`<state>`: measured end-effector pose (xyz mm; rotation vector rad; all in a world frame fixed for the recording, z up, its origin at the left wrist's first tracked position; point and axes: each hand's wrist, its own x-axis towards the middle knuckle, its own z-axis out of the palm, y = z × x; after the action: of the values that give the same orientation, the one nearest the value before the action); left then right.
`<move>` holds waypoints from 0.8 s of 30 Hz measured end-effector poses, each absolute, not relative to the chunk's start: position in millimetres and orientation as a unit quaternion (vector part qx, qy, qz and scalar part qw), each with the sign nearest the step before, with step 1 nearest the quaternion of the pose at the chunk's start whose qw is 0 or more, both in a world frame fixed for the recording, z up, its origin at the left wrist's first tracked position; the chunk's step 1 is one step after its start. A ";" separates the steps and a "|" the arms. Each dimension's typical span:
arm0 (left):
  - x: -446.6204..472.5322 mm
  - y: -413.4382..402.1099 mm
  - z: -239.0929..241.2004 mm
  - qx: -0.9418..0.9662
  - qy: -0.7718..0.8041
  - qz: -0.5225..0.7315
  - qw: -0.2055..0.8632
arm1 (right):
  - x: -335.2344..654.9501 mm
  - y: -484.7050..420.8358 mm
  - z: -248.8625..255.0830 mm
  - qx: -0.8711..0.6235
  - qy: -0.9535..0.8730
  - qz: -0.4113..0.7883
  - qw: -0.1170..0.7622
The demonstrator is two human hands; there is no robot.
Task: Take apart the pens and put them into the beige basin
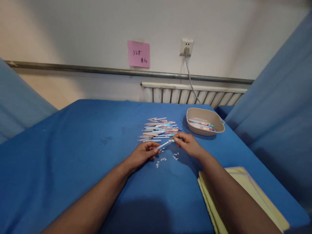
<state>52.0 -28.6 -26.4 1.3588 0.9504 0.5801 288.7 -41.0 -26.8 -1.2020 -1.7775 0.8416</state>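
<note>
My left hand point(145, 151) is closed on the pale front end of a pen point(164, 145). At its other end, the pen's blue-and-white patterned part is pinched in the fingers of my right hand point(188, 143). A thin white stretch, which looks like a refill, spans the gap between the two hands. Just beyond them lies a row of pen parts point(158, 128), with grey, light blue and patterned barrels and thin white refills. Several small white tips point(163, 159) are scattered on the blue cloth below my hands.
A beige plastic basket point(221, 128) holding several pens stands at the back right of the blue-covered table point(80, 146). A folded yellow cloth point(253, 191) lies under my right forearm. Behind are a radiator point(175, 94), a plugged socket point(186, 47) and a pink note point(138, 54); blue curtains point(280, 97) hang at both sides.
</note>
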 end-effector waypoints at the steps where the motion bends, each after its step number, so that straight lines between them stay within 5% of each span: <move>1: 52.1 -28.6 -26.6 0.599 0.418 0.253 0.635 | 288.7 -41.0 -27.0 -0.475 -0.713 0.320 0.403; 24: 53.3 -36.2 -25.1 0.630 0.374 0.238 0.638 | 264.1 -58.6 -20.8 -0.427 -0.811 0.222 0.332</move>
<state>53.3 -36.2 -25.1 1.4374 0.8534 0.5428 264.1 -58.6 -20.8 -1.1170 -2.1188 0.5812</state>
